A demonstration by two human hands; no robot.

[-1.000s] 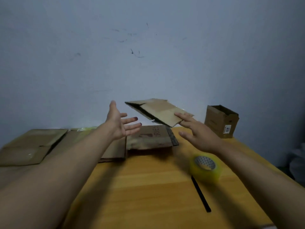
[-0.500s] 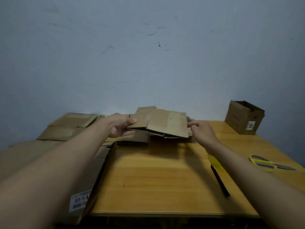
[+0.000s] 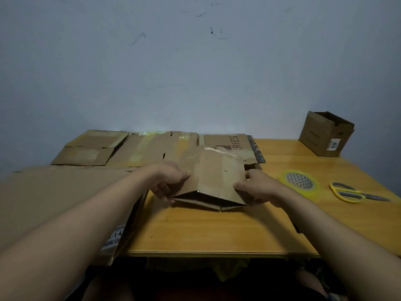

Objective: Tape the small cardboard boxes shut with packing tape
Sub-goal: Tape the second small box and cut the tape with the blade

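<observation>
Now both hands grip a flattened box (image 3: 213, 181) just above the table (image 3: 217, 231): left hand (image 3: 171, 181) pinching its left edge, right hand (image 3: 258, 189) its right. Tape (image 3: 299, 183) lies beside the right hand.

Bare wood shows along the near edge of the table (image 3: 206, 233), in front of the folded box (image 3: 213, 181) that both hands grip, so there is room to pass there. To the right, the tape roll (image 3: 300, 183) and the yellow scissors (image 3: 351, 192) lie close together, with open wood behind them up to the upright box (image 3: 325, 135) in the far corner. Flattened cardboard (image 3: 138, 148) covers the far left, and a large sheet (image 3: 56, 198) overhangs the left edge.
</observation>
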